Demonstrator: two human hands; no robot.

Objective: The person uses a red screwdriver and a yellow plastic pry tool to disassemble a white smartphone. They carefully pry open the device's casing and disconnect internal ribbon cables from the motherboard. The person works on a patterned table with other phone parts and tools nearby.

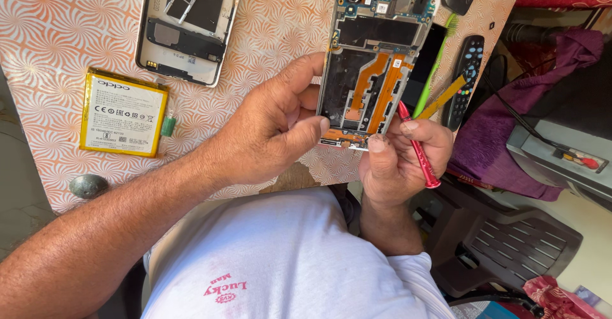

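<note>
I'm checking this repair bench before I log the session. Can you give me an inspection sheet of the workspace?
Surface: table with an orange and white swirl-pattern cover.
Job's things: opened phone, circuit side up with orange flex cables showing; red screwdriver.
Clutter: yellow-edged battery, detached back frame, grey pebble, green brush, black remote.
Hands: left hand grips the phone's lower left edge; right hand holds the screwdriver and pinches the phone's bottom edge.
Cables: black cable over purple cloth.
Surroundings: grey plastic chair, grey device at right.
</note>
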